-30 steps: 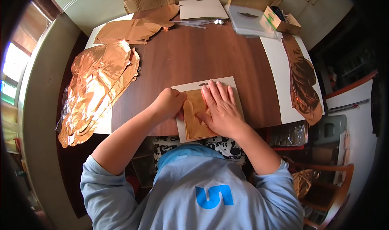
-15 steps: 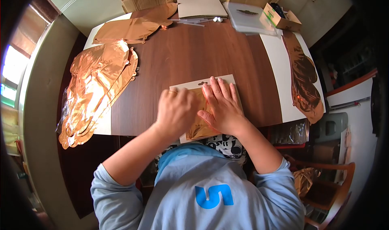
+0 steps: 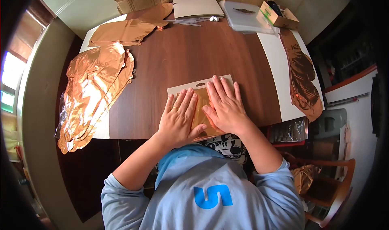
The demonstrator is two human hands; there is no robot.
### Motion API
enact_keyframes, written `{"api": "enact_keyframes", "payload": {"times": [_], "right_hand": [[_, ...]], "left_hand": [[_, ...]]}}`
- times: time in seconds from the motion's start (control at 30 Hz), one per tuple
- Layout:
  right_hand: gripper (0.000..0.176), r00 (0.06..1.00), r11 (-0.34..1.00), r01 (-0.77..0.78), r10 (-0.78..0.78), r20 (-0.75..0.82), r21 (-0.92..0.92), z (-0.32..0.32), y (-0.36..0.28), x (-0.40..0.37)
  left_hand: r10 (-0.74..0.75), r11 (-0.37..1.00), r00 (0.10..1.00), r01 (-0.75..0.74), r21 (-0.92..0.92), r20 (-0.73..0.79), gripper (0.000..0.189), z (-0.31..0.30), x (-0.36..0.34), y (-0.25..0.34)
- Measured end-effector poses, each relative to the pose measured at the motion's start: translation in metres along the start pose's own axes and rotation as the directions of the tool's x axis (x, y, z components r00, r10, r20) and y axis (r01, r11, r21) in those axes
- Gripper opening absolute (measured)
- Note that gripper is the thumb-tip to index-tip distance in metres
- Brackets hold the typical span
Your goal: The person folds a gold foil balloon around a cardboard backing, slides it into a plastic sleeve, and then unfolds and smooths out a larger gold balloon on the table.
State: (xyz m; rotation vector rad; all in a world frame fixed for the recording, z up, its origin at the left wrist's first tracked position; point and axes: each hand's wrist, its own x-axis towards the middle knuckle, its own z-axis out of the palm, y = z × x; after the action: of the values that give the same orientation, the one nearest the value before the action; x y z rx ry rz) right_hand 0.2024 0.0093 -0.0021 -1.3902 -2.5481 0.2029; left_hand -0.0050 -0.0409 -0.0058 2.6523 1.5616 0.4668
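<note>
Where left hand and right hand lie flat, fingers open, foil is half-hidden.

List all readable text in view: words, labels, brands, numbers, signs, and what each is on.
"5": blue, on the front of the shirt.
Small box, back right: green marking, too small to read.
Trousers: black-and-white print, any lettering too small to tell.
Card in front of the person: no text seen on the part that shows.
No brand or sign readable.
</note>
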Motion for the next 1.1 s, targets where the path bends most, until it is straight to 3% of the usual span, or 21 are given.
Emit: {"api": "enact_keyframes", "payload": {"times": [0.2,0.33,0.47,0.6,0.8,0.97,1.1], "right_hand": [[0.077,0.999,0.999,-0.041,0.041,-0.024,0.008,-0.005,-0.006,-0.001],[0.073,0.987,0.982,0.160,-0.159,-0.014,0.097,-0.004,-0.025,-0.003],[0.075,0.994,0.984,0.111,-0.109,-0.020,0.142,0.001,-0.018,-0.004],[0.079,0.998,0.998,0.057,-0.057,0.009,0.019,-0.001,-0.002,-0.009],[0.078,0.998,0.998,0.055,-0.056,0.040,0.017,-0.006,0.004,-0.010],[0.078,0.997,0.998,0.063,-0.062,0.050,-0.013,-0.006,0.004,-0.010],[0.079,0.997,0.998,0.065,-0.064,0.039,-0.025,-0.003,0.005,-0.009]], "left_hand": [[-0.013,1.000,1.000,0.012,0.005,0.018,0.086,0.000,-0.001,0.002],[-0.017,1.000,0.999,0.018,-0.015,0.032,0.080,0.001,0.000,0.001],[-0.018,1.000,1.000,0.019,-0.019,0.023,0.079,-0.002,0.001,0.004],[-0.036,0.998,0.998,0.038,-0.043,0.044,0.076,-0.007,0.002,0.005],[-0.043,0.997,0.999,0.044,-0.058,0.004,0.074,-0.006,0.000,0.006],[-0.150,0.989,0.988,0.150,-0.015,0.036,0.074,-0.019,0.008,0.015],[-0.022,0.993,1.000,0.022,-0.119,0.006,0.073,-0.004,0.017,0.014]]}}
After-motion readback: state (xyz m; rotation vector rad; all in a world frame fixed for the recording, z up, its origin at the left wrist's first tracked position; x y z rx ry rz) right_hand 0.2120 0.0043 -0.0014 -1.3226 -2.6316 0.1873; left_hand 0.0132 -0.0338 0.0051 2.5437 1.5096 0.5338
